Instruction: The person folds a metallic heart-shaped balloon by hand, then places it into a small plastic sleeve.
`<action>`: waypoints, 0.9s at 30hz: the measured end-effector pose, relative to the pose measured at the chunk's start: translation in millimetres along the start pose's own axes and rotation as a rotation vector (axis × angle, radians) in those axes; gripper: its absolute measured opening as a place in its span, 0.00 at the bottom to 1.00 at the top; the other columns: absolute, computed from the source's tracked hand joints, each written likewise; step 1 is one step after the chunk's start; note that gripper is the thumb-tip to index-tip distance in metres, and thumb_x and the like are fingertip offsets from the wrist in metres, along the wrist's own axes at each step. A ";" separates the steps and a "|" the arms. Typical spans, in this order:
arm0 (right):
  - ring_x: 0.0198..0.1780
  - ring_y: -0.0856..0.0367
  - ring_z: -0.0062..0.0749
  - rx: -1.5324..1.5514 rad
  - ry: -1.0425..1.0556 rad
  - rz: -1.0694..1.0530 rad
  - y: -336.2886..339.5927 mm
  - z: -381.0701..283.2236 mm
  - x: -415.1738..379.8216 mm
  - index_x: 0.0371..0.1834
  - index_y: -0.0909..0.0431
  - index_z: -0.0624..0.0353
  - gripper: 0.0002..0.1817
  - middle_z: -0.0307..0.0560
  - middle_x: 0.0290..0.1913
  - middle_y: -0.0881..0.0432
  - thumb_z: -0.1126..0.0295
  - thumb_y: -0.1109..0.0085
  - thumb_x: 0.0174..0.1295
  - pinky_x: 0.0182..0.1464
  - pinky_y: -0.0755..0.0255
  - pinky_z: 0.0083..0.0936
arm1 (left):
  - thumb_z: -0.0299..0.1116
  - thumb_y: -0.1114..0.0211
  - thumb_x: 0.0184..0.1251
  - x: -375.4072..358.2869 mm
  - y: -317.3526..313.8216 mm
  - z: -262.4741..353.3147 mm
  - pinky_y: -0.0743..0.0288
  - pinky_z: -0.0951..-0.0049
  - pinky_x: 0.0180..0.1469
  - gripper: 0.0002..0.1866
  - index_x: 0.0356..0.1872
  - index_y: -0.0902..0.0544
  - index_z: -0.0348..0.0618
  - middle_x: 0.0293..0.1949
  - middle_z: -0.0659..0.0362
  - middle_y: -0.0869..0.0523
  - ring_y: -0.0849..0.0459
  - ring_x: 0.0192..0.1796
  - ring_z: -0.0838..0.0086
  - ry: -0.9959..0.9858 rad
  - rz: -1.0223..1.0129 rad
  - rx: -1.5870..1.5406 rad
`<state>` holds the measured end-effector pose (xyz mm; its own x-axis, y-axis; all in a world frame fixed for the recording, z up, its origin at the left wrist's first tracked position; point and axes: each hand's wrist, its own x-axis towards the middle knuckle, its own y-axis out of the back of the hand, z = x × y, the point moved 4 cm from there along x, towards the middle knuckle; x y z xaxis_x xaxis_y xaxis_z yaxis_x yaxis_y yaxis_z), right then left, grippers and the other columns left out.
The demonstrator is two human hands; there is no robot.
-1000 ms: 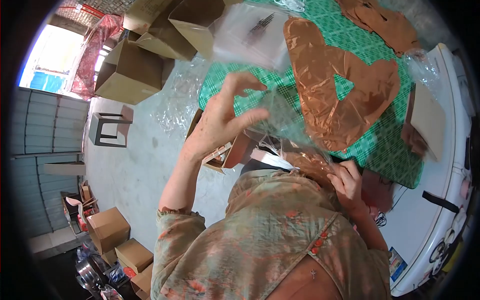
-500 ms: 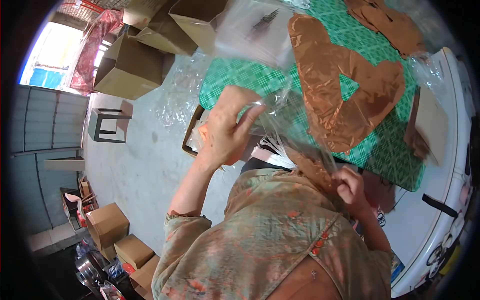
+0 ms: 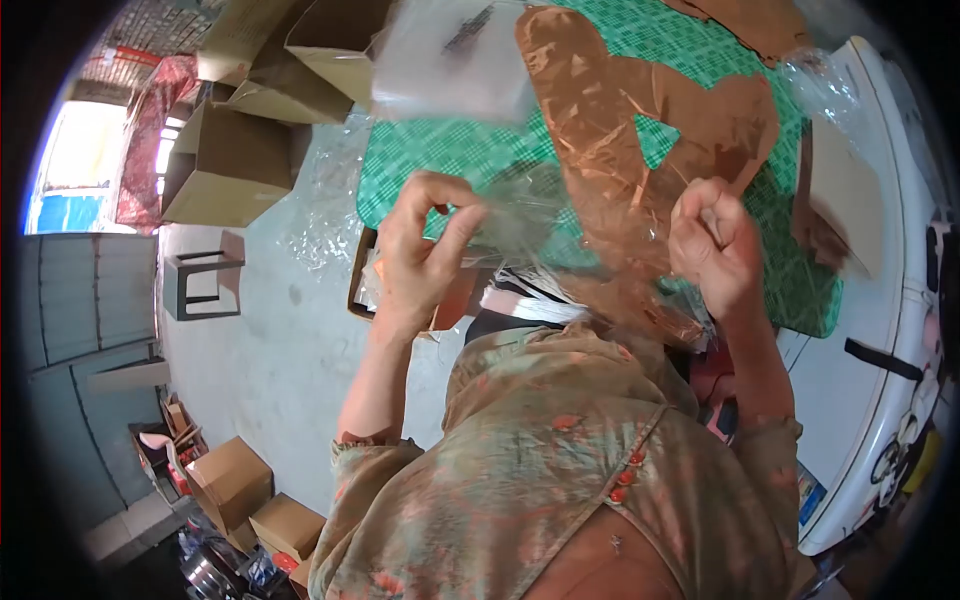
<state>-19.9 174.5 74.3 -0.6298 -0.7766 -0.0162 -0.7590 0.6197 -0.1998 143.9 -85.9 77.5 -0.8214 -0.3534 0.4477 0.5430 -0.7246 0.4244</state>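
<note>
My left hand (image 3: 425,245) is closed, its thumb and forefinger pinching the edge of a clear plastic bag (image 3: 535,212). The bag is smeared by motion and hangs over my lap toward the right. Opposite, my right hand (image 3: 715,245) is raised with curled fingers, apparently on the bag's other side; the exact grip is hard to see. Crumpled copper-coloured foil (image 3: 650,315) shows through shiny film below my right hand. Just beyond, a flat copper foil balloon shaped like a letter A (image 3: 585,130) lies on the green checked tablecloth (image 3: 440,155). White strings (image 3: 525,300) rest at my lap.
A stack of clear bags (image 3: 450,70) lies at the table's far left. Open cardboard boxes (image 3: 235,165) and loose film (image 3: 325,205) stand to the left, with a small stool (image 3: 205,280) on the floor. More copper foil (image 3: 750,20) and a cardboard sheet (image 3: 840,195) are at right.
My right hand has risen from beside my lap to over the table edge. My left hand has shifted slightly left, still pinching the bag. The whole view has tilted a little.
</note>
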 end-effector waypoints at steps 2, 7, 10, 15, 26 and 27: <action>0.33 0.27 0.17 0.004 0.097 0.009 9.6 -2.6 -3.1 0.57 0.28 0.61 0.14 0.34 0.38 0.23 0.75 0.37 0.72 0.37 0.31 0.17 | 0.20 0.30 0.71 -4.1 -0.4 -9.1 0.25 0.72 0.51 0.07 0.42 0.21 0.37 0.43 0.56 0.15 0.19 0.46 0.73 0.076 0.003 -0.060; 0.39 0.15 0.27 -0.626 0.290 -0.101 -3.1 -3.5 -4.2 0.64 0.28 0.62 0.23 0.40 0.45 0.15 0.75 0.34 0.67 0.42 0.24 0.22 | 0.24 0.30 0.72 -2.3 -2.6 -15.1 0.24 0.71 0.48 0.07 0.44 0.20 0.40 0.40 0.58 0.14 0.18 0.41 0.73 0.087 0.032 -0.098; 0.38 0.13 0.30 -0.547 -0.210 -0.433 0.5 13.8 -25.7 0.51 0.16 0.65 0.13 0.43 0.39 0.12 0.73 0.33 0.64 0.41 0.22 0.25 | 0.24 0.30 0.72 -2.0 -3.0 -21.9 0.24 0.72 0.49 0.07 0.45 0.21 0.40 0.42 0.60 0.16 0.19 0.41 0.74 0.151 0.022 -0.147; 0.29 0.31 0.14 -0.586 -0.021 0.089 25.3 19.6 -31.5 0.30 0.22 0.63 0.08 0.35 0.27 0.23 0.75 0.33 0.66 0.31 0.37 0.21 | 0.28 0.25 0.68 7.1 -9.4 -18.8 0.24 0.72 0.51 0.18 0.53 0.22 0.39 0.46 0.60 0.18 0.19 0.46 0.73 0.093 -0.021 -0.209; 0.24 0.40 0.09 0.046 -0.144 0.364 38.7 60.7 -50.5 0.31 0.31 0.53 0.12 0.26 0.27 0.33 0.75 0.38 0.72 0.25 0.49 0.15 | 0.29 0.22 0.66 -13.3 -7.7 -28.5 0.22 0.76 0.47 0.12 0.43 0.16 0.36 0.37 0.62 0.13 0.17 0.41 0.79 0.400 -0.090 0.102; 0.23 0.41 0.09 0.088 -0.145 0.381 39.1 62.8 -51.4 0.30 0.32 0.53 0.13 0.26 0.26 0.33 0.74 0.39 0.73 0.24 0.49 0.15 | 0.28 0.25 0.70 -15.1 -5.7 -37.2 0.23 0.76 0.47 0.09 0.42 0.16 0.36 0.37 0.62 0.12 0.17 0.42 0.80 0.409 -0.019 0.014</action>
<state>-6.8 231.5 5.8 -0.8283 -0.5057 -0.2413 -0.4554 0.8585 -0.2358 146.8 -98.5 39.1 -0.8313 -0.5484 0.0905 0.5271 -0.7262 0.4412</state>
